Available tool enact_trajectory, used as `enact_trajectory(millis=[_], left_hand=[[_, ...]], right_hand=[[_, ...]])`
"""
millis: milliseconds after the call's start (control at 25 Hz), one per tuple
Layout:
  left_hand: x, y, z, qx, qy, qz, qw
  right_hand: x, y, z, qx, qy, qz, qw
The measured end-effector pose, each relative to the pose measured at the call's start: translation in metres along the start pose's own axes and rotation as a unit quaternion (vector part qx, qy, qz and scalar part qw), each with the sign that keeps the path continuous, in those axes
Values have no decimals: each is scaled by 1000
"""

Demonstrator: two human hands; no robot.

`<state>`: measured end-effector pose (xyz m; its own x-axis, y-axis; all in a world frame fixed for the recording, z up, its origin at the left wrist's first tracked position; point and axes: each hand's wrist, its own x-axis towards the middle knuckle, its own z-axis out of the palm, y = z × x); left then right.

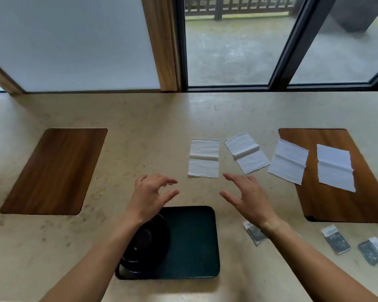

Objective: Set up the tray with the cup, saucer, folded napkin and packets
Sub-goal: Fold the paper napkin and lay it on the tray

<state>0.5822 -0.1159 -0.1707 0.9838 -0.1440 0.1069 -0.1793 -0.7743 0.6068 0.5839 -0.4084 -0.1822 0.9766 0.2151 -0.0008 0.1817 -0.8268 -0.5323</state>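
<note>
A dark rectangular tray lies near the counter's front edge. On its left half sits a black saucer, partly hidden by my left forearm; I cannot tell whether a cup stands on it. Several white napkins lie unfolded beyond the tray, the nearest one just ahead of my hands. Three dark packets lie to the right: one by my right wrist, two more farther right. My left hand and my right hand hover above the counter, fingers relaxed, holding nothing.
The beige stone counter has two inlaid wooden panels, one at the left and one at the right, the latter carrying two napkins. A window with a dark frame rises behind the counter.
</note>
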Motion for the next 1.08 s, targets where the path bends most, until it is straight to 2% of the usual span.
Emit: enact_trajectory(millis=[240,600,1080], left_hand=[[32,3,11,-22,15,-24,999],[103,-27,42,-14,-29,-37,999],[174,-57,106,94,-72,5,993]], right_hand=[[32,22,6,-6,-18,6,1000],[91,41,29,-33,-22,44,998],[153,58,76,-130,26,35,991]])
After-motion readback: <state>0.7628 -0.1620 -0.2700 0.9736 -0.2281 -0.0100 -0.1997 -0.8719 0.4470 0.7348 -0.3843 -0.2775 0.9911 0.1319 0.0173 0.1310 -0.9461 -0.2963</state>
